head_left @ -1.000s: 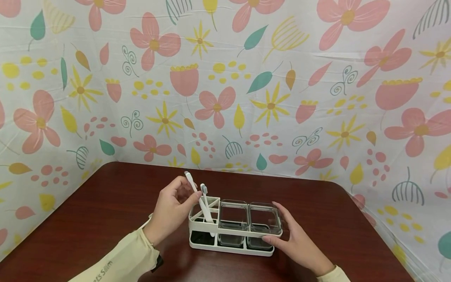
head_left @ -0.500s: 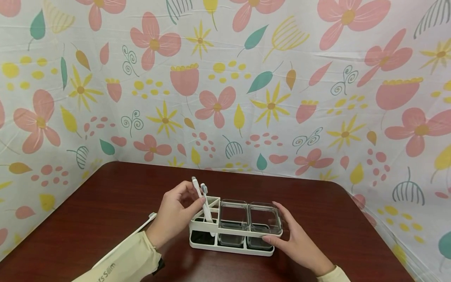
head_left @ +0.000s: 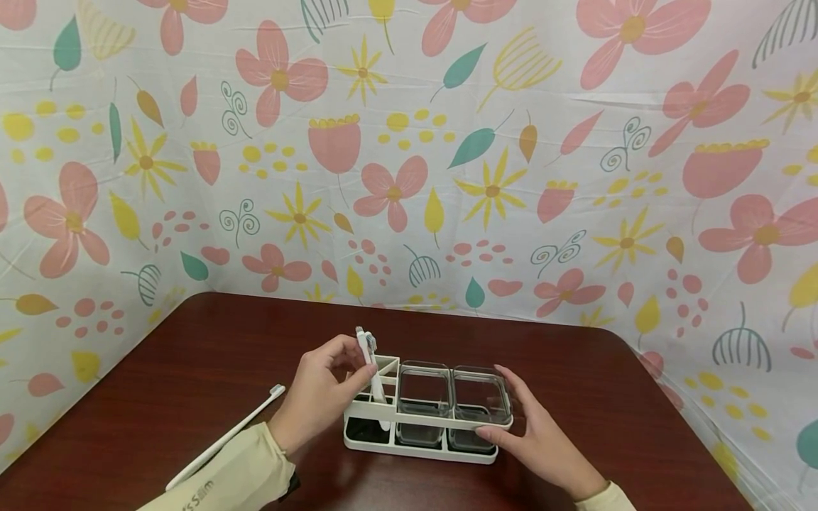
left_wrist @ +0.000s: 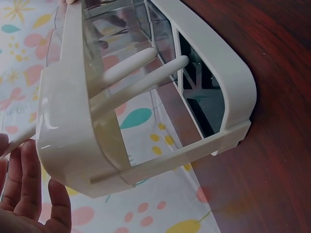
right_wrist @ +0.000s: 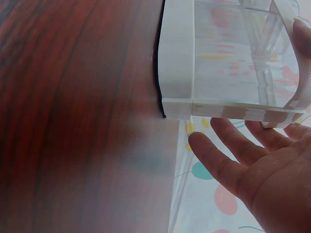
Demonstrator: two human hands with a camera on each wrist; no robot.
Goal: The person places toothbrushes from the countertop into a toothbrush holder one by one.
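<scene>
My left hand [head_left: 322, 394] pinches a white toothbrush [head_left: 363, 341] near its head, its handle down inside the left part of a white toothbrush holder [head_left: 441, 420]. Close beside it leans a second toothbrush [head_left: 372, 343] with a grey-blue bristle head. In the left wrist view both handles hang side by side through the holder's upper frame, their rounded ends above the base; the fingers [left_wrist: 29, 179] are outside the frame. My right hand [head_left: 543, 440] grips the holder's right end, thumb on the front rim and fingers around the far side.
Two clear cups [head_left: 424, 370] sit in the holder's middle and right slots. A third white toothbrush [head_left: 220, 443] lies on the dark red-brown table [head_left: 511, 348], left of my left forearm. Flower-patterned cloth [head_left: 396, 270] hangs behind and along both sides.
My left hand has shifted right and slightly down, bringing the pinched toothbrush more upright and lower, beside the other one. The toothbrush on the table has come out from behind the sleeve.
</scene>
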